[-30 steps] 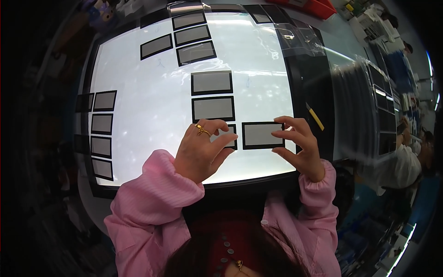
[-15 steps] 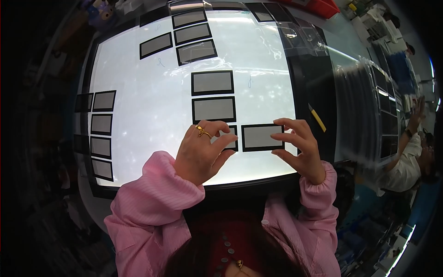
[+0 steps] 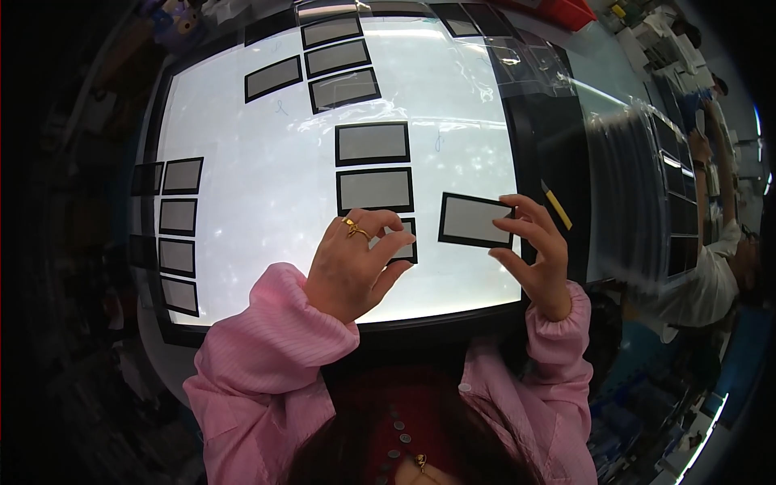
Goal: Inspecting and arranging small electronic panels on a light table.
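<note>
Three in col. now: upper panel, middle panel, bottom panel lined up on light table, the last part-covered by L hand, grip can't be told. Loose panel, tilted, unaligned, pinched at R edge by R hand.

Grey rectangular panel, black-bordered: askew, right end lower in view. Second panel, likewise grey and black-bordered, lies to its left, apart, mostly hidden.
</note>
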Demonstrator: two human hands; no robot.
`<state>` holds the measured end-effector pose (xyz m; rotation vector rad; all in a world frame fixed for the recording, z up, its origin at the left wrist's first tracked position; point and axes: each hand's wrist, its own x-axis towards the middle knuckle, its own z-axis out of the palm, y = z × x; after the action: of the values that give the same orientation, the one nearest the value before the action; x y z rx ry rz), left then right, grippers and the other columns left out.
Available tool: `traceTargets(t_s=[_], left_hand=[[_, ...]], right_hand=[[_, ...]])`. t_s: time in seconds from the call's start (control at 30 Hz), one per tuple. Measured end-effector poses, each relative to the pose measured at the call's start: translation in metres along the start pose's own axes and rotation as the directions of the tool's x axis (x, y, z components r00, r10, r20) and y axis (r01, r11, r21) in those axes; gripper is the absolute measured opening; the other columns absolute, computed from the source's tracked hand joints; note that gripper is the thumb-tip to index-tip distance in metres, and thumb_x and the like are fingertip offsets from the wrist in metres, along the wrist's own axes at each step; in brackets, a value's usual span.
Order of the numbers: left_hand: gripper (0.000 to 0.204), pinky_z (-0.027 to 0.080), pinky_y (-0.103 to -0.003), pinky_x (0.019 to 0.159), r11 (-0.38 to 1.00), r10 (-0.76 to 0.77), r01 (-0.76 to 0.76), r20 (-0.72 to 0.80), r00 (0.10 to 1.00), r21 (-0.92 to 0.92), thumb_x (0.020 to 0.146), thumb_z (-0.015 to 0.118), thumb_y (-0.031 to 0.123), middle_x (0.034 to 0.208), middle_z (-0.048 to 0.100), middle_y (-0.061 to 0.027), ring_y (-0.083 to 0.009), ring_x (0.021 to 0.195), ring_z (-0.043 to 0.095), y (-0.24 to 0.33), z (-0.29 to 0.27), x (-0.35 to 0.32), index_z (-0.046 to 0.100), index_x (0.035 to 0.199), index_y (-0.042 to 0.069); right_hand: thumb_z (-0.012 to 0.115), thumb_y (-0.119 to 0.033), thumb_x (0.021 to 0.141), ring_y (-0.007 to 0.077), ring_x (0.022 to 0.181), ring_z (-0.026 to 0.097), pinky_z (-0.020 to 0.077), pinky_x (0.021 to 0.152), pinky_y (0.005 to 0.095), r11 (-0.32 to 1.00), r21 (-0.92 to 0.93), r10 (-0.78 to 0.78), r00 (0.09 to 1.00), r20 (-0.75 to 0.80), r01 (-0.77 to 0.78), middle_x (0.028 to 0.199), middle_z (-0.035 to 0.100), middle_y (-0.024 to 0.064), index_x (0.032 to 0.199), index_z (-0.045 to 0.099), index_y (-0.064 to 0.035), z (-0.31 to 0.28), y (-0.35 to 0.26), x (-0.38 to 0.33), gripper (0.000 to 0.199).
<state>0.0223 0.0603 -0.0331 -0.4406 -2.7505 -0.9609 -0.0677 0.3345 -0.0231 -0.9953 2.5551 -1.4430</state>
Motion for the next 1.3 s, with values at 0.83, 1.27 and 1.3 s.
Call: traceTargets(t_s=[0.83,1.27,1.3], left_hand=[[0.031,0.045,-0.036,0.082,1.000,-0.003,0.003,-0.048,0.999,-0.009,0.078,0.080,0.014,0.108,0.061,-0.0002,-0.0195,0.094,0.059,0.000,0.002,-0.004,0.067,0.107,0.016],[0.028,0.048,-0.038,0.086,1.000,-0.007,0.006,-0.069,0.998,-0.011,0.080,0.079,0.014,0.110,0.061,0.0000,-0.0215,0.098,0.058,-0.004,0.005,-0.011,0.067,0.106,0.014],[0.029,0.048,-0.039,0.088,1.000,0.013,-0.015,-0.087,0.996,-0.024,0.080,0.079,0.014,0.111,0.061,-0.0010,-0.0226,0.100,0.059,-0.007,0.007,-0.014,0.066,0.107,0.014]], right_hand=[[0.071,0.004,0.086,0.0090,0.090,0.060,0.0500,0.079,0.0216,0.972,0.192,0.165,0.976,-0.139,-0.136,0.139,0.053,0.0149,0.118,0.063,0.0035,-0.002,0.014,-0.001,0.033],[0.078,-0.004,0.081,0.0216,0.104,0.064,0.0491,0.077,0.0283,0.966,-0.249,-0.009,0.961,-0.276,-0.063,0.127,0.062,0.0099,0.110,0.068,-0.0031,0.007,0.027,0.055,0.030],[0.078,-0.004,0.081,0.0216,0.104,0.064,0.0491,0.077,0.0283,0.969,-0.244,-0.020,0.963,-0.267,-0.048,0.127,0.062,0.0099,0.110,0.068,-0.0031,0.007,0.027,0.054,0.030]])
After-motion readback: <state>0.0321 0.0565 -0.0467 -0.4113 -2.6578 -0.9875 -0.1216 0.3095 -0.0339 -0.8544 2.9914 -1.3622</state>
